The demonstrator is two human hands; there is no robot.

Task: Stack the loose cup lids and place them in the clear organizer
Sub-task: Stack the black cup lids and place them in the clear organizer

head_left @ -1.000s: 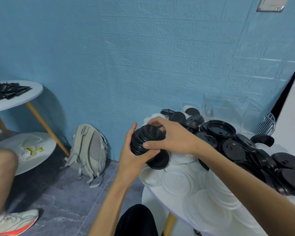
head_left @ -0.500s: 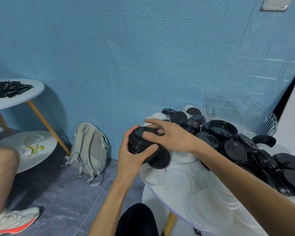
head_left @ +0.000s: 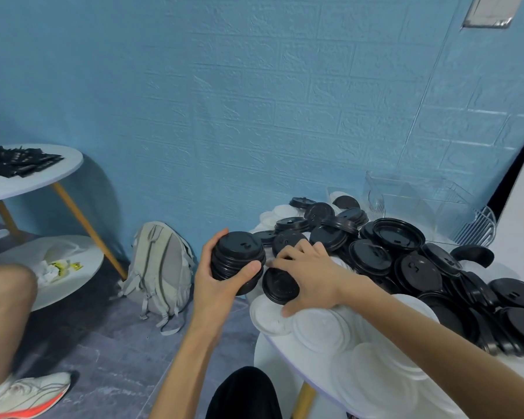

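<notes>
While the left hand point(head_left: 217, 285) grips a stack of black lids point(head_left: 237, 259), the right hand point(head_left: 307, 272) reaches beside it.

Right fingers curl over a loose black lid point(head_left: 279, 285) just right of the stack; beyond, the clear organizer point(head_left: 418, 204) shows no lids inside.

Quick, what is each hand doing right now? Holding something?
Left hand: closed around a stack of black cup lids.
Right hand: fingers curled over one loose black lid on the table, picking it up.
</notes>
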